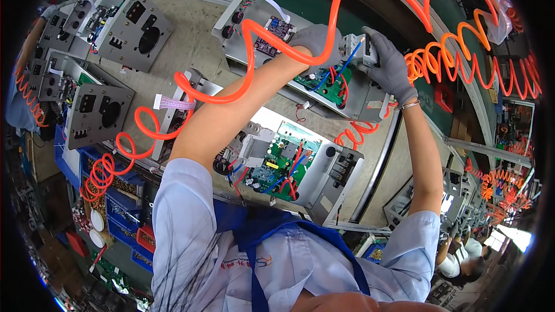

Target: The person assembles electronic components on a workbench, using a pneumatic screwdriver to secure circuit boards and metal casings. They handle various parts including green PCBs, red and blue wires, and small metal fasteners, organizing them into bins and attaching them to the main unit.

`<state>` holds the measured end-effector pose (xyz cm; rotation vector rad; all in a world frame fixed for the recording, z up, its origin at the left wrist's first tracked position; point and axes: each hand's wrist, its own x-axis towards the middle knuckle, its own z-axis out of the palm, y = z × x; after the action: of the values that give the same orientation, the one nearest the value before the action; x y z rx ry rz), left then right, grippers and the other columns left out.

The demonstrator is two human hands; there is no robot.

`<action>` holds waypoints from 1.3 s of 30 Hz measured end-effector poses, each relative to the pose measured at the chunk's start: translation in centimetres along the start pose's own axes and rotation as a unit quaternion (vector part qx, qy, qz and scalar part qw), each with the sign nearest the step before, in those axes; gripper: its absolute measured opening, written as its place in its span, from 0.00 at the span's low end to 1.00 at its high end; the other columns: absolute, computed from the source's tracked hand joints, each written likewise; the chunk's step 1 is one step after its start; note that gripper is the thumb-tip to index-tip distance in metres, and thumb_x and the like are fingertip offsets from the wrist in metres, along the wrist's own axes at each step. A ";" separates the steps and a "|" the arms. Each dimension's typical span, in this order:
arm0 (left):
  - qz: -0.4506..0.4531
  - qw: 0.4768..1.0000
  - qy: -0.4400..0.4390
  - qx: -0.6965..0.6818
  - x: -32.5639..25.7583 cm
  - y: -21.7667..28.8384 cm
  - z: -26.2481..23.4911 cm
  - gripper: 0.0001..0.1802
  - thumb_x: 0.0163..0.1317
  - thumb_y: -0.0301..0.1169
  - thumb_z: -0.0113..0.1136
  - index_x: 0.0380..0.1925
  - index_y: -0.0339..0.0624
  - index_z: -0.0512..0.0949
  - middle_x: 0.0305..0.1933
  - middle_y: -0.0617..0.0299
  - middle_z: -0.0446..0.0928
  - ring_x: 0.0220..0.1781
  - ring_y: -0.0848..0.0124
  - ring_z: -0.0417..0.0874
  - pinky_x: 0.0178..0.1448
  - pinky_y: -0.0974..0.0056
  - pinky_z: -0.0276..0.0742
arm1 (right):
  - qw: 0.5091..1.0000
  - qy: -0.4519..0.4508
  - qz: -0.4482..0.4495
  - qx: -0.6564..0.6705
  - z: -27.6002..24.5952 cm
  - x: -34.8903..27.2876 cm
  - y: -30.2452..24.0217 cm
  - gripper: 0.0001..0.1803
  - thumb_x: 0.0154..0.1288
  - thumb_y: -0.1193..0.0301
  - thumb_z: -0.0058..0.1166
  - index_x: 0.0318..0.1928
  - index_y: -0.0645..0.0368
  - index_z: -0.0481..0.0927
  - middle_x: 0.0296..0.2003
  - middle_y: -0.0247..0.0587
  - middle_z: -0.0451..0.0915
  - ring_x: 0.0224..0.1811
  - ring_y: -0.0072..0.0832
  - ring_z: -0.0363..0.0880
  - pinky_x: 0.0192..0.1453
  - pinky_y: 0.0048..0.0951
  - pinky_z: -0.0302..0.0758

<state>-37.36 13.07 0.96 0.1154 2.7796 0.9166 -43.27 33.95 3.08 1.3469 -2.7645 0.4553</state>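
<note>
- Nearest the camera is the person's own light blue shirt (191,237) with a dark blue apron strap (260,266); both bare forearms reach up from it to the far side of the surface (196,40).
- The right hand (388,63), in a grey glove, is closed around a small grey switch block (357,46) with a blue wire (350,60) running from it down to a green circuit board (324,81).
- The left hand (315,43), also gloved, is curled shut just beside the block, pressing on the same grey metal case (358,95); what its fingers pinch is hidden.
- To do this well, I judge the block needs holding square with the right hand while the left steadies the case, keeping the red and blue wires from being trapped underneath.
- An orange coiled air hose (260,52) loops across the left forearm and over the case; it looks likely to drag on the arm or snag the wires.
- Closer in lies a second open case with a green board (277,162), right under both elbows.
- More grey cases (136,26) sit well apart at the left, and blue bins of small parts (124,196) line the near left edge.
- Other people's arms show at the lower right (462,254).
</note>
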 end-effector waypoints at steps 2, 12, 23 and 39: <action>-0.009 1.000 -0.023 0.012 0.3 0.3 -0.2 0.17 0.51 0.36 0.55 0.35 0.36 0.82 0.37 0.41 0.80 0.41 0.48 0.83 0.47 0.53 0.79 | 1.000 0.001 -0.003 -0.002 -0.1 0.0 0.0 0.45 0.41 0.69 0.69 0.63 0.46 0.64 0.57 0.40 0.72 0.58 0.43 0.71 0.60 0.37 0.73; 0.048 0.999 0.005 0.000 1.6 -0.4 0.7 0.15 0.50 0.36 0.55 0.24 0.33 0.80 0.24 0.42 0.77 0.28 0.49 0.80 0.36 0.53 0.75 | 1.000 0.002 -0.023 0.008 -0.3 0.0 -0.1 0.43 0.42 0.70 0.68 0.63 0.47 0.65 0.58 0.40 0.72 0.59 0.42 0.71 0.61 0.37 0.72; 0.101 0.983 0.112 -0.105 0.6 -2.0 1.9 0.27 0.50 0.39 0.65 0.49 0.36 0.74 0.38 0.45 0.80 0.41 0.53 0.82 0.47 0.56 0.77 | 0.999 0.000 -0.017 0.040 0.0 0.1 0.2 0.42 0.43 0.71 0.69 0.62 0.49 0.67 0.57 0.40 0.72 0.59 0.41 0.72 0.62 0.35 0.71; 0.059 0.973 0.135 -0.177 2.3 -2.3 5.8 0.29 0.49 0.40 0.68 0.48 0.34 0.73 0.35 0.47 0.80 0.39 0.57 0.83 0.45 0.58 0.77 | 0.998 -0.006 -0.010 0.067 0.1 0.1 0.3 0.42 0.43 0.69 0.70 0.63 0.48 0.67 0.57 0.40 0.74 0.57 0.40 0.75 0.60 0.34 0.73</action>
<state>-38.29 14.91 -5.39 0.1054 2.8131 1.5484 -43.58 34.08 2.96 1.4074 -2.7723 0.6439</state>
